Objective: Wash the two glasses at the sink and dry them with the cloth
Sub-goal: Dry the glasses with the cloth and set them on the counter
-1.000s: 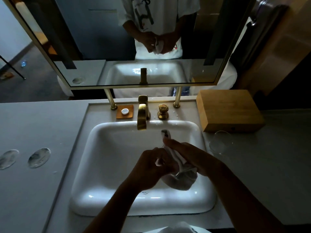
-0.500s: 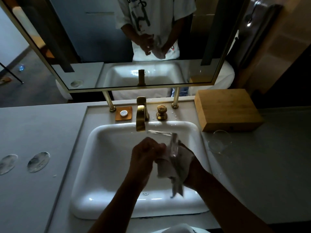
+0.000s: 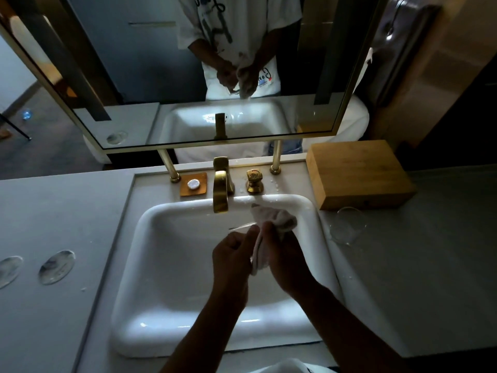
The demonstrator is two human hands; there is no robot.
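Over the white sink point(image 3: 139, 265), my left hand point(image 3: 232, 255) is closed around a clear glass point(image 3: 242, 227); only a thin strip of its rim shows, beyond my knuckles. My right hand point(image 3: 286, 255) grips a white cloth point(image 3: 273, 216), which is bunched up above my fingers, and a strip of it runs down between the two hands. The hands touch each other. A second clear glass point(image 3: 347, 224) stands on the grey counter to the right of the sink, in front of the wooden box.
A gold faucet point(image 3: 221, 189) and gold knob point(image 3: 254, 180) stand behind the basin, with a copper soap dish point(image 3: 193, 184) to their left. A wooden box point(image 3: 357, 170) sits at the back right. Two round clear discs point(image 3: 56, 266) lie on the left counter. A mirror point(image 3: 188, 125) hangs above.
The cloth hung below my hands before; now it is bunched above them toward the faucet. My hands have turned around the glass and shifted slightly away from me.
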